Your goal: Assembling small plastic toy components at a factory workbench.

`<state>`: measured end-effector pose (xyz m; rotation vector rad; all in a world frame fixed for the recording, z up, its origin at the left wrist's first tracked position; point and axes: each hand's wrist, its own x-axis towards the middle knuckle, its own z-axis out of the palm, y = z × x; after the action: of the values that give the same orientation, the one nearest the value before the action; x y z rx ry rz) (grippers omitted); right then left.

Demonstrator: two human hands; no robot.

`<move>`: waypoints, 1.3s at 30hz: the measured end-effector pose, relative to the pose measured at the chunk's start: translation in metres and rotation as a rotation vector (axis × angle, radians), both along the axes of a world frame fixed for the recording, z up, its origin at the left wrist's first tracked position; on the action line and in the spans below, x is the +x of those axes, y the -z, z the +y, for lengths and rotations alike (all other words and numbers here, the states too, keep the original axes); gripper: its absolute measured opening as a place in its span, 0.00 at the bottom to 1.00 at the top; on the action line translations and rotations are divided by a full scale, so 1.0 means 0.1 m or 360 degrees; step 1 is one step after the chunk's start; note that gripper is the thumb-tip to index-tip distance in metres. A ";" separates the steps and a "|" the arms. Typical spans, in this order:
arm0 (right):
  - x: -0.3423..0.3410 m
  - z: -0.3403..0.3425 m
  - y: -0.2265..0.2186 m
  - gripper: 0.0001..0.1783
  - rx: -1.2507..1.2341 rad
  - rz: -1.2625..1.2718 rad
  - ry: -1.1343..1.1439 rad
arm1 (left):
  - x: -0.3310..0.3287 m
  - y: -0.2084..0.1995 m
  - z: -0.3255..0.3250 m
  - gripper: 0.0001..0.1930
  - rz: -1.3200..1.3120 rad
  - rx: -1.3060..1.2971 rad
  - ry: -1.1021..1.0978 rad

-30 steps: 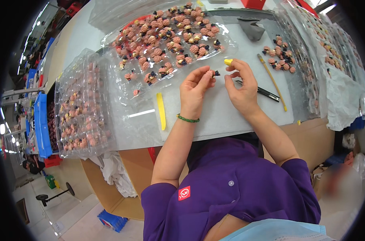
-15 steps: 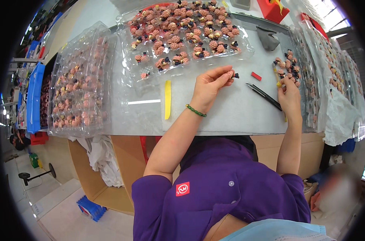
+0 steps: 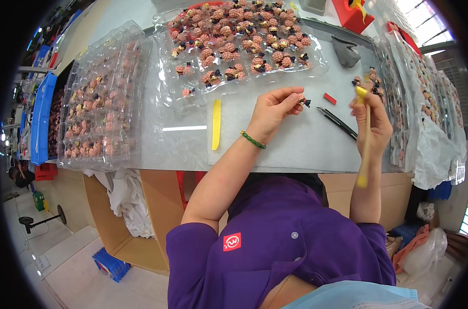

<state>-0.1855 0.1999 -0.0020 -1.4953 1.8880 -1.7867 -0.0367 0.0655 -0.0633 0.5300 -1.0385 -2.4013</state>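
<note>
2 hands work here: 1 left hand with 1 pink figurine, and 1 right hand with 1 yellowish stick. The tabletop bears 1 yellow strip, 1 small red block, 1 slim black tool and, farther right, 1 grey piece. Figurines crowding the far tray defy counting.

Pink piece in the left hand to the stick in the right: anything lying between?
Yes. Head view: a small red block and a black pen-like tool lie between the pink piece and the stick.
</note>
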 end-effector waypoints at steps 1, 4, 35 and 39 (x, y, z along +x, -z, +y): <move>0.06 -0.04 -0.01 0.14 -0.0002 -0.0004 -0.0005 | 0.00 0.00 0.00 0.14 -0.0002 -0.0006 0.0014; 0.21 -0.13 -0.06 0.15 0.0101 -0.0005 -0.0145 | 0.00 0.02 0.00 0.14 0.0029 -0.0002 0.0040; 0.32 -0.35 0.06 0.12 0.0070 0.0348 -0.0112 | 0.00 0.06 0.04 0.10 -0.0046 -0.0133 0.0018; 0.21 -0.42 0.09 0.12 0.0195 0.0349 0.0177 | 0.01 0.08 0.01 0.10 -0.0022 -0.0095 0.0052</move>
<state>-0.1644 0.1577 -0.0113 -1.6297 2.1803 -1.5707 -0.0358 0.0668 -0.0712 0.5135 -1.1293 -2.3897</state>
